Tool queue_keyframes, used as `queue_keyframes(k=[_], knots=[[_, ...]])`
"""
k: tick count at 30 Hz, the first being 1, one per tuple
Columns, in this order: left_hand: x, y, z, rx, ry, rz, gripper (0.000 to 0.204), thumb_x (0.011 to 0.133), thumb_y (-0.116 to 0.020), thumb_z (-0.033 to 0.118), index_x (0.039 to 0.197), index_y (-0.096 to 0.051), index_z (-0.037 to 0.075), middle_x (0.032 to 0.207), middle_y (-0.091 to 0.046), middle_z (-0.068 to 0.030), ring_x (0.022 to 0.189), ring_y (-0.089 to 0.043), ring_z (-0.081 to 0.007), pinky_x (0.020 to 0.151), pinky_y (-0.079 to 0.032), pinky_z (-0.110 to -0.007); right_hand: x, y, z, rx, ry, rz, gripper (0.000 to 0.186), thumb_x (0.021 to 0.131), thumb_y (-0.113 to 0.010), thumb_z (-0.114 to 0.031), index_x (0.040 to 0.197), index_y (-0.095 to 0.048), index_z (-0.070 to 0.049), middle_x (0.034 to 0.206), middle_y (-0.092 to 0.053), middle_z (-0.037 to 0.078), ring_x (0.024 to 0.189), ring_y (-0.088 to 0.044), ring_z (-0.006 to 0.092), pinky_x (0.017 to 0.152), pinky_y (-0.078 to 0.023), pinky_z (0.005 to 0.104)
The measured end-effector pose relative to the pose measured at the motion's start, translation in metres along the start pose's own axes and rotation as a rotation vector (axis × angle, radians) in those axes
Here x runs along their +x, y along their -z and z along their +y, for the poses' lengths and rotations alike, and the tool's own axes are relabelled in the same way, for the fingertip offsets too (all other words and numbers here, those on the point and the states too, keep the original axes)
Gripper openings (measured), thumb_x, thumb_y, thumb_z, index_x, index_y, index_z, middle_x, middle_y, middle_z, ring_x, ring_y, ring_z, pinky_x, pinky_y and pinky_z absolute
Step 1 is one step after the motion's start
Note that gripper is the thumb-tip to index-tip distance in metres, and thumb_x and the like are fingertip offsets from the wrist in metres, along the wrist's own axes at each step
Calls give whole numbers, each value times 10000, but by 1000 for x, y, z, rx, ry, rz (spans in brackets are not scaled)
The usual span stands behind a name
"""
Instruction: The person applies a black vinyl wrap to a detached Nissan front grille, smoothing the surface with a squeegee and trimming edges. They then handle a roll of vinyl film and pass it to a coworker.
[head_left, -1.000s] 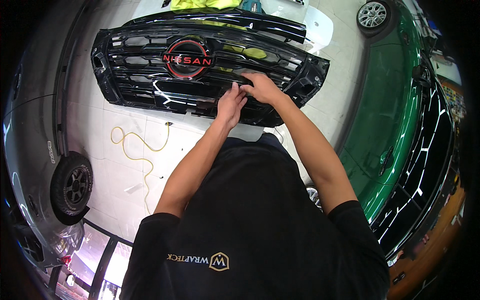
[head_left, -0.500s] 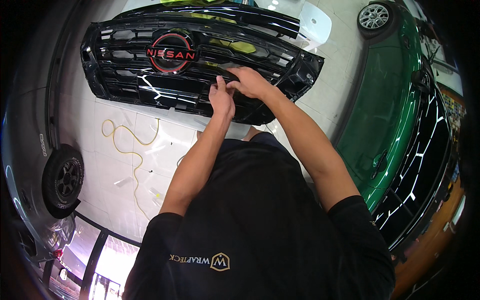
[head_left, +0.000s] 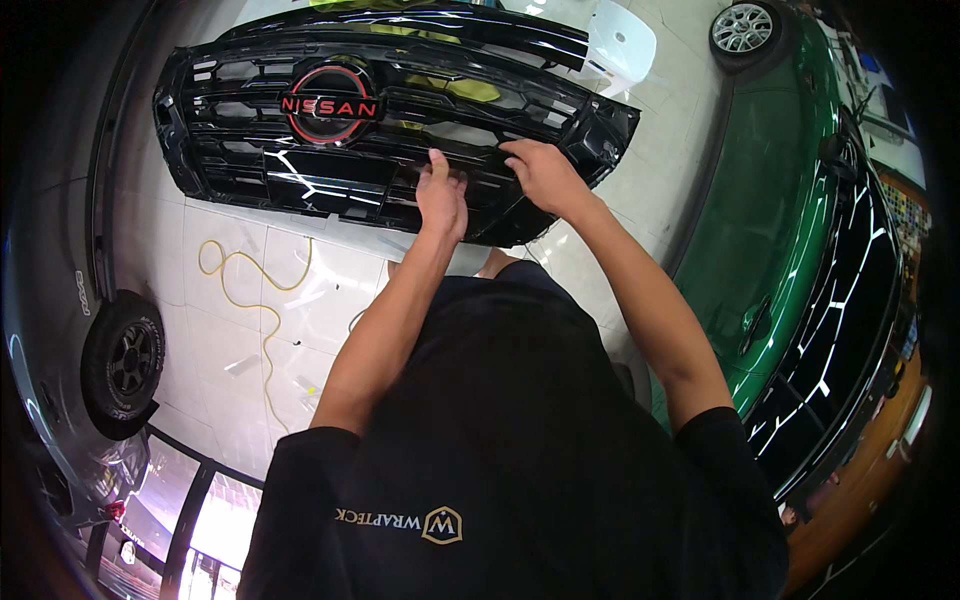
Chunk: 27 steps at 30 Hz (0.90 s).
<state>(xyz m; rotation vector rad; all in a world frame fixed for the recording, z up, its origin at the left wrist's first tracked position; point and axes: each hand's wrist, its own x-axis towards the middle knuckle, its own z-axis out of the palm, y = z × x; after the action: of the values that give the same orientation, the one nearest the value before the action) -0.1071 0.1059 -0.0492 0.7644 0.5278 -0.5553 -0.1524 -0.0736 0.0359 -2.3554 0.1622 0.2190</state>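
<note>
Room opens between the hands (head_left: 441, 205); the grille (head_left: 395, 150) blocks beneath.

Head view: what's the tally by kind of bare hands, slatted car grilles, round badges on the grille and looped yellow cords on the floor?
Bare hands: 2 (left hand, right hand)
Grille: 1
Round badge: 1
Yellow cord: 1
Total: 5

A pale table (head_left: 390, 240), mostly hidden, is covered by a black car grille (head_left: 325, 182), and only a strip of it can be seen along the near side. The floor (head_left: 215, 335) is laid with pale tiles. At left, a looped yellow cord (head_left: 285, 289) and small scraps (head_left: 240, 366) are borne by it; wheels are stood on it at left (head_left: 124, 362) and far right (head_left: 742, 28).
</note>
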Motion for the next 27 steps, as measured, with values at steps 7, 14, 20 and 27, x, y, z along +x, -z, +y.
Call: queue_keyframes(k=[7,14,20,27], knots=[[4,-4,-8,117,-7,-18,340,1114,-626,297,1284,-511,26,1213,-660,-103,1129,-632,-212,1021,-483,-413,2,-17,-11,-196,-120,-88,308,1062,-587,-204,1190,-634,71,1179,-705,273,1125,-676,469,956,-553,547],[12,1,-2,81,53,-21,385,1067,-712,269,1275,-506,19,1267,-640,-108,1115,-629,-204,1048,-483,-438,3,-24,-4,-243,-97,-133,498,1076,-591,-327,1447,-560,4,1230,-692,296,1125,-670,496,1006,-516,565],[18,3,-10,146,23,64,316,1071,-703,221,1251,-524,32,1083,-607,-41,925,-585,-136,833,-510,-344,18,-25,4,-145,-154,-247,583,1077,-606,-345,1554,-473,-40,1291,-659,335,1214,-636,506,1041,-500,559],[14,0,-10,265,29,99,382,1091,-669,243,1357,-500,27,1272,-643,-105,1117,-631,-210,957,-536,-414,20,-29,8,-135,-134,-179,535,1040,-659,-360,1476,-560,-66,1217,-704,290,1167,-663,488,995,-529,544]])
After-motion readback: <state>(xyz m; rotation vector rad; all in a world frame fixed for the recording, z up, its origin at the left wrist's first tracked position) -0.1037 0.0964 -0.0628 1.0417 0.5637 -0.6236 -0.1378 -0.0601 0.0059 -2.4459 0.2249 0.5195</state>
